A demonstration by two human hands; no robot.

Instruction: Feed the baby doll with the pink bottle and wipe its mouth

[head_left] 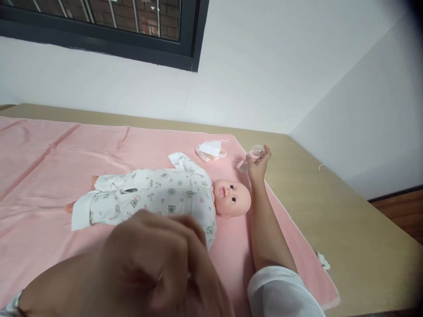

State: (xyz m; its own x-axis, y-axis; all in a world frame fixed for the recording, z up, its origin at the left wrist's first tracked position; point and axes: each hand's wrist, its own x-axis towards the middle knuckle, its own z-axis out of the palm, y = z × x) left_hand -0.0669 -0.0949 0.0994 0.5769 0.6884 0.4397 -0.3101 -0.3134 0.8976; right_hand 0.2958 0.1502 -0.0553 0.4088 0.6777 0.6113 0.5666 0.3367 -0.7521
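Observation:
My right hand reaches far out past the doll's head, its fingers wrapped round a clear baby bottle with pink parts. The bottle is tilted over the blanket's edge. A bald baby doll lies on its back, head to the right, dressed in a white printed outfit. Close to the camera, my left hand looms large and blurred in front of the doll's lower side. Its fingers are curled, and whatever they may hold is hidden. One of the doll's arms is hidden from sight.
The doll lies on a pink blanket spread over a wooden table. A clear plastic packet with a white label rests above the doll's head. Something small and white sits by the blanket's right edge. A wall and dark-framed window stand behind.

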